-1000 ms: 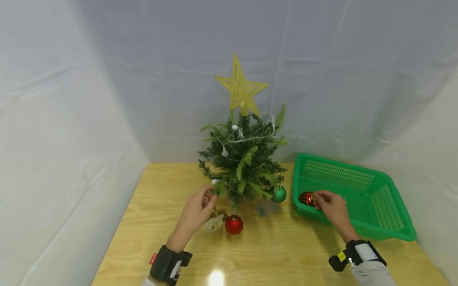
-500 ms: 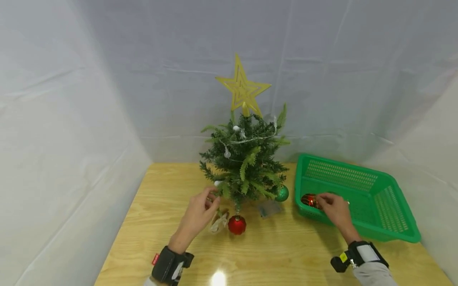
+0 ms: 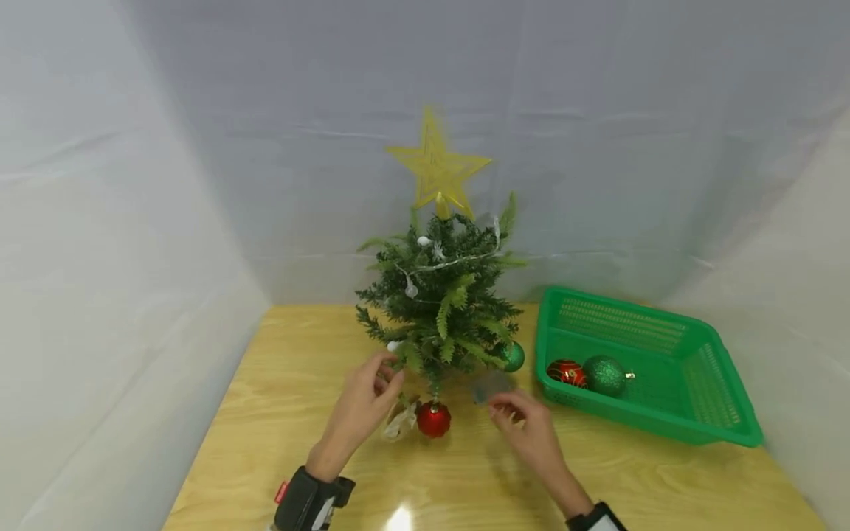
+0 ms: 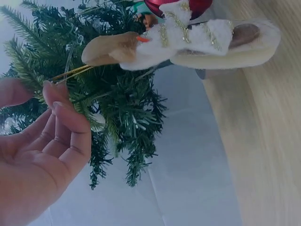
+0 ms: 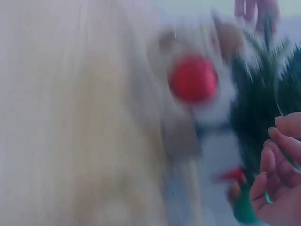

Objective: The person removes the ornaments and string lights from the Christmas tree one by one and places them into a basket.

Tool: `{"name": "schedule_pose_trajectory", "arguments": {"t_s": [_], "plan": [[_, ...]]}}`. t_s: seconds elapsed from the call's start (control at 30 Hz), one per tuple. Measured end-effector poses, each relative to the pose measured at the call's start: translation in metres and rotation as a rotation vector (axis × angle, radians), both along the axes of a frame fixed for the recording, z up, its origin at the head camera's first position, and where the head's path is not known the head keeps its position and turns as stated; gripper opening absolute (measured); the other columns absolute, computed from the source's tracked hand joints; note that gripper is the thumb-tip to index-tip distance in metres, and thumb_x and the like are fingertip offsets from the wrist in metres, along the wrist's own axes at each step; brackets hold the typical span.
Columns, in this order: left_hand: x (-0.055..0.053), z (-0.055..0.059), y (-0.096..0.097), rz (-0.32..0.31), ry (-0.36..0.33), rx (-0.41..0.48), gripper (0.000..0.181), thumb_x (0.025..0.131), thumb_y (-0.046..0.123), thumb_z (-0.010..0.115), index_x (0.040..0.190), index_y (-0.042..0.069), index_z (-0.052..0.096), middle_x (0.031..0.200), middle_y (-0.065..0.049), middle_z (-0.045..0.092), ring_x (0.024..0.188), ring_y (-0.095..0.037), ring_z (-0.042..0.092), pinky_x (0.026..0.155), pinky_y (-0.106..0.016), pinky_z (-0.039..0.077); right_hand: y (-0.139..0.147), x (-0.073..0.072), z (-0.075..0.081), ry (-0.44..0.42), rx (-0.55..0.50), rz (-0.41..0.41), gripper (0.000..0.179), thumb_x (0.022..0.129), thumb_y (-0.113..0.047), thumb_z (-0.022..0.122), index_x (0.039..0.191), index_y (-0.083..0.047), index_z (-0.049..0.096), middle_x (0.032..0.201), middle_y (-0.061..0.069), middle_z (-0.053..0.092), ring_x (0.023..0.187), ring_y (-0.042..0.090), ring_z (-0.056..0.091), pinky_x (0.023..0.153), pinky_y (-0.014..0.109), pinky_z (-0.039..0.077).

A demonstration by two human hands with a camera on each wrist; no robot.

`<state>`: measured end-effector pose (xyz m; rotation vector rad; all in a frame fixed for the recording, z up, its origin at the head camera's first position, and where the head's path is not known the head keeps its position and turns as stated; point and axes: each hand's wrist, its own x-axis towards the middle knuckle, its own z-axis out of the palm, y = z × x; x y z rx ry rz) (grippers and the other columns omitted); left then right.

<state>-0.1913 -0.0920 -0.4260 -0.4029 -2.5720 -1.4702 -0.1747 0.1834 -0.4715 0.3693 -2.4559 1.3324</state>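
My left hand (image 3: 367, 398) is at the lower left of the small Christmas tree (image 3: 438, 295). In the left wrist view its thumb and forefinger pinch a gold cord (image 4: 70, 73) among the branch tips. A tan-and-white plush ornament (image 4: 193, 40) with gold trim hangs from that cord. My right hand (image 3: 527, 431) is above the table at the tree's lower right, its fingers loosely bent, with nothing seen in them. The right wrist view is blurred. A red bauble (image 3: 434, 420) hangs low in front, and a green bauble (image 3: 510, 356) hangs on the tree's right side.
At the right stands a green plastic basket (image 3: 720, 431) with a patterned red bauble (image 3: 567, 373) and a glittery green bauble (image 3: 604, 375) inside. A gold star (image 3: 438, 166) tops the tree. White cloth walls (image 3: 598, 169) enclose the wooden table (image 3: 279, 383).
My right hand has left the basket and moved left toward the tree, uncovering the green bauble in the basket. My left hand stays nearly where it was.
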Motion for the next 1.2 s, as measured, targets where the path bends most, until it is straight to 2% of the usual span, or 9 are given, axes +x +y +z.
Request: {"name": "schedule_pose_trajectory", "arguments": {"t_s": [0.1,0.23,0.33,0.5,0.67,0.87,0.93,1.0,1.2], "plan": [[-0.001,0.000,-0.008,-0.027,0.009,-0.009,0.027,0.097,0.015,0.060,0.121,0.005,0.059,0.089,-0.001,0.063,0.067,-0.008,0.057,0.057,-0.026,0.049,-0.043,0.010,-0.004,-0.124,-0.131,0.014,0.012,0.083,-0.003,0.074,0.095,-0.004,0.073,0.080,-0.003,0.063,0.070,0.007,0.055,0.060,0.021,0.048],[-0.004,0.002,-0.013,-0.081,0.033,-0.017,0.028,0.097,0.015,0.059,0.122,0.004,0.058,0.090,-0.001,0.063,0.067,-0.007,0.057,0.058,-0.026,0.049,-0.073,0.008,-0.004,-0.163,-0.213,-0.025,0.016,0.084,-0.006,0.074,0.099,-0.001,0.073,0.072,0.000,0.061,0.061,0.007,0.050,0.054,0.019,0.042],[-0.005,0.002,-0.012,-0.083,0.045,-0.019,0.028,0.097,0.016,0.060,0.122,0.005,0.058,0.090,-0.001,0.063,0.068,-0.007,0.057,0.059,-0.026,0.050,-0.079,0.002,-0.001,-0.161,-0.221,-0.026,0.017,0.085,-0.008,0.074,0.100,0.000,0.073,0.071,0.003,0.061,0.057,0.007,0.046,0.051,0.019,0.037],[-0.005,0.002,-0.011,-0.074,0.048,-0.009,0.027,0.097,0.016,0.060,0.121,0.004,0.058,0.090,-0.001,0.063,0.069,-0.008,0.057,0.059,-0.026,0.050,-0.082,-0.002,-0.001,-0.200,-0.186,-0.020,0.011,0.086,-0.007,0.072,0.097,-0.003,0.075,0.078,0.005,0.067,0.055,0.008,0.048,0.047,0.018,0.037],[-0.003,0.000,-0.012,-0.074,0.068,-0.006,0.027,0.096,0.014,0.060,0.121,0.003,0.058,0.089,0.000,0.063,0.068,-0.007,0.058,0.059,-0.025,0.050,-0.086,-0.003,-0.002,-0.241,-0.206,-0.034,0.007,0.087,-0.003,0.070,0.092,-0.001,0.074,0.086,0.010,0.070,0.057,0.007,0.048,0.048,0.020,0.039],[-0.002,-0.002,-0.010,-0.086,0.089,0.003,0.027,0.095,0.013,0.061,0.120,0.000,0.058,0.088,-0.004,0.064,0.066,-0.007,0.058,0.058,-0.024,0.050,-0.085,-0.001,0.005,-0.274,-0.223,-0.050,0.008,0.089,0.000,0.066,0.094,0.002,0.072,0.085,0.012,0.069,0.057,0.007,0.046,0.049,0.021,0.038],[-0.002,-0.002,-0.010,-0.085,0.090,0.009,0.027,0.096,0.013,0.061,0.119,0.000,0.059,0.088,-0.004,0.064,0.065,-0.007,0.058,0.057,-0.024,0.050,-0.085,0.001,0.009,-0.255,-0.219,-0.058,0.008,0.090,-0.002,0.066,0.095,-0.001,0.072,0.085,0.009,0.069,0.058,0.006,0.047,0.049,0.021,0.039],[-0.002,-0.002,-0.011,-0.082,0.091,0.006,0.027,0.095,0.013,0.061,0.119,0.000,0.059,0.088,-0.005,0.064,0.065,-0.007,0.058,0.057,-0.024,0.050,-0.084,0.001,0.011,-0.202,-0.205,-0.066,0.007,0.089,-0.004,0.067,0.095,-0.003,0.072,0.083,0.006,0.068,0.059,0.006,0.049,0.050,0.021,0.041],[-0.002,-0.003,-0.011,-0.076,0.087,0.003,0.026,0.095,0.011,0.062,0.118,0.000,0.060,0.086,-0.005,0.064,0.065,-0.007,0.058,0.057,-0.023,0.050,-0.088,0.003,0.017,0.118,-0.061,-0.040,0.008,0.083,0.002,0.072,0.088,-0.004,0.072,0.077,0.001,0.065,0.060,0.005,0.053,0.050,0.020,0.047]]}}
